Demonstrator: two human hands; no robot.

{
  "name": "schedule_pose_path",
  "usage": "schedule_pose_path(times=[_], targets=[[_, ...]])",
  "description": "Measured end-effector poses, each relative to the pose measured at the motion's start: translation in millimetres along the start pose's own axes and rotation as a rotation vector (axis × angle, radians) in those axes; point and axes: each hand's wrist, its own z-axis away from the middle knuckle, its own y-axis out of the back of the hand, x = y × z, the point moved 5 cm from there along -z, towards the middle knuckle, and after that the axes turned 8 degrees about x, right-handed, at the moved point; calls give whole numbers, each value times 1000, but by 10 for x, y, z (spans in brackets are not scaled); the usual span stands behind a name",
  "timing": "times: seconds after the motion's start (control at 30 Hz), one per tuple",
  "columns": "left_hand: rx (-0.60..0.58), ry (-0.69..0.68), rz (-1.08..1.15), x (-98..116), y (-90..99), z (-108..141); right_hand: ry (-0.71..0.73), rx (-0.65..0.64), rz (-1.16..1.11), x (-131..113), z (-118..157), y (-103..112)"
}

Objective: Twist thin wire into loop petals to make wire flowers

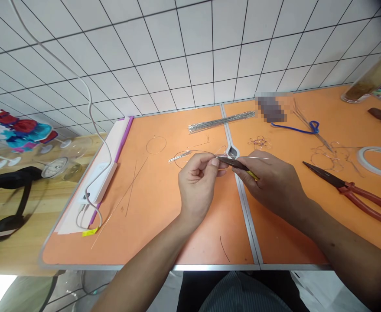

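Nearby, past right hand (268, 184): red-handled pliers (349, 187), tape roll (359, 160).

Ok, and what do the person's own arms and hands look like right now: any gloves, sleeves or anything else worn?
The left hand and right hand are bare, with no gloves, rings or watch visible. No sleeves cover the forearms. Below them is dark clothing with a grey striped part.

The tabletop (66, 247) is orange — the tiled wall (177, 56) white with a black grid, the held pliers' grip (252, 175) yellow.
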Motion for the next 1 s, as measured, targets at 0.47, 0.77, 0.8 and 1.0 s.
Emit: schedule_pose_path(times=[0.47, 0.77, 0.8, 1.0], targets=[[10, 52, 64, -37, 4, -21, 26, 48, 77, -11, 24, 13], [13, 137, 87, -55, 3, -41, 34, 38, 98, -2, 30, 6], [12, 137, 86, -55, 2, -42, 32, 36, 90, -5, 29, 6], [21, 136, 89, -66, 11, -40, 12, 9, 42, -23, 19, -2]])
